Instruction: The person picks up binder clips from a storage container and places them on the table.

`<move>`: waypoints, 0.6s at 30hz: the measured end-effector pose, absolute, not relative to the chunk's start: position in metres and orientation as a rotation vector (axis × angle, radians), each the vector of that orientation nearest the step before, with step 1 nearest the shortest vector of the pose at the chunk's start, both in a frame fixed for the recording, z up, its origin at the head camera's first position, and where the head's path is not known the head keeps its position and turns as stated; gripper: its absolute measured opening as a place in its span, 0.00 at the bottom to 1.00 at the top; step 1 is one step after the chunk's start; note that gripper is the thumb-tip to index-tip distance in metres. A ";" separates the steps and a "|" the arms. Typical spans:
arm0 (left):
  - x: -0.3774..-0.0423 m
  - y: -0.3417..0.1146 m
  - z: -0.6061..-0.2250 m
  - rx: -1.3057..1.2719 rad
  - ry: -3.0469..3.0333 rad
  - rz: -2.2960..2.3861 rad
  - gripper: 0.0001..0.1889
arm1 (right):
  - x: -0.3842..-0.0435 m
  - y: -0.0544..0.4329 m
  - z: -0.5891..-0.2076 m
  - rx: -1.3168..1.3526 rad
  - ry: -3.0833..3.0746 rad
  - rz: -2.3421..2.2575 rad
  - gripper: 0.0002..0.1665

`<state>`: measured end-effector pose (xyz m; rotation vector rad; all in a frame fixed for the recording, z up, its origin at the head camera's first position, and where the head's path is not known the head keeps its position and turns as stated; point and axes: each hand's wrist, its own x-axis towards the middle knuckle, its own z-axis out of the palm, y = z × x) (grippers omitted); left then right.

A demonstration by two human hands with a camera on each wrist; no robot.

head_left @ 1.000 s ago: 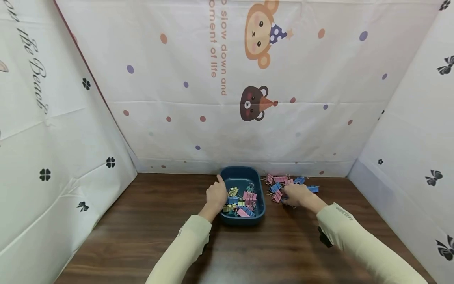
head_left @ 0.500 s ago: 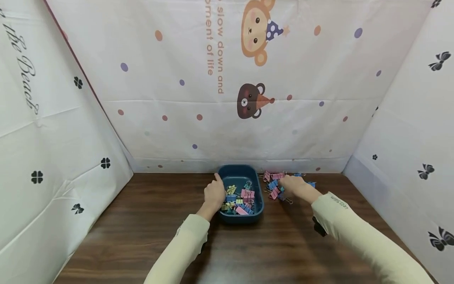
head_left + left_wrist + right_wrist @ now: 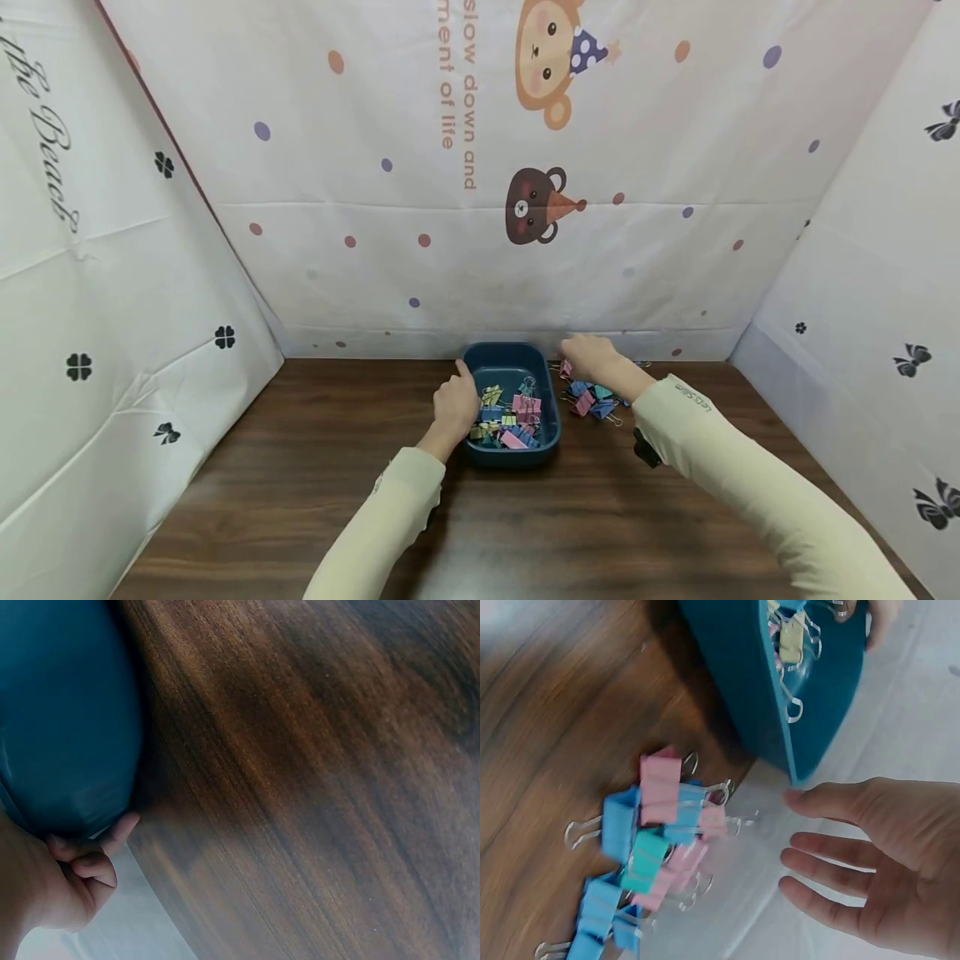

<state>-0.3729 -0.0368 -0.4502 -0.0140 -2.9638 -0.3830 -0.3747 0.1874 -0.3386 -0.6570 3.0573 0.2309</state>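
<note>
A dark blue plastic bin [image 3: 510, 457] holds a jumble of binder clips [image 3: 527, 408] in pink, blue, yellow and green. My left hand [image 3: 455, 406] grips its left rim; in the right wrist view a fingertip [image 3: 845, 609] shows inside the wall. To the right of the bin lies a loose heap of pink, blue and green binder clips [image 3: 591, 402]. Over the far part of this heap is my right hand [image 3: 596, 360], its fingers spread and nothing held. In the right wrist view its thumb tip [image 3: 799, 799] is right at the bin's corner.
The brown wood-grain table [image 3: 300, 500] runs back to a printed cloth [image 3: 360, 275] hanging behind the bin. More cloth stands along the left and right sides. A black strap piece [image 3: 647, 448] sits under the right cuff.
My right hand has risen off the clip heap and moved back and left toward the bin, uncovering more clips. My left hand stays on the bin's rim.
</note>
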 end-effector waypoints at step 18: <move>-0.375 -0.037 -0.449 0.009 -2.981 -0.413 0.41 | -0.386 0.122 -0.367 -0.779 2.918 0.126 0.14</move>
